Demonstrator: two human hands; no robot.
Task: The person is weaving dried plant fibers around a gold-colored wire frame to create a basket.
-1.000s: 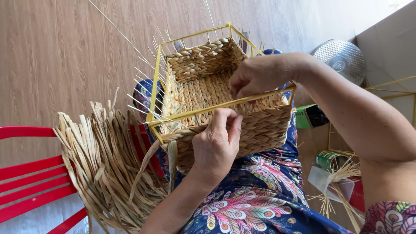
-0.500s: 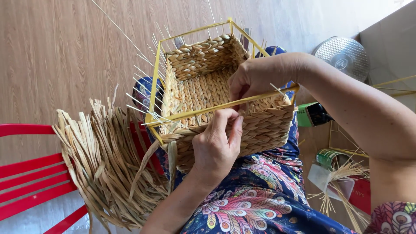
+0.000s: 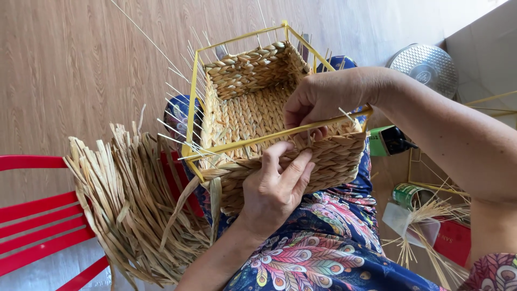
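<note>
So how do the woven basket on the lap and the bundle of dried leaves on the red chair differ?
The basket is plaited tight into a box on a yellow frame; the leaf bundle lies loose and fanned. Both hands, left hand and right hand, touch the basket; neither touches the bundle. Both share a straw colour.
</note>
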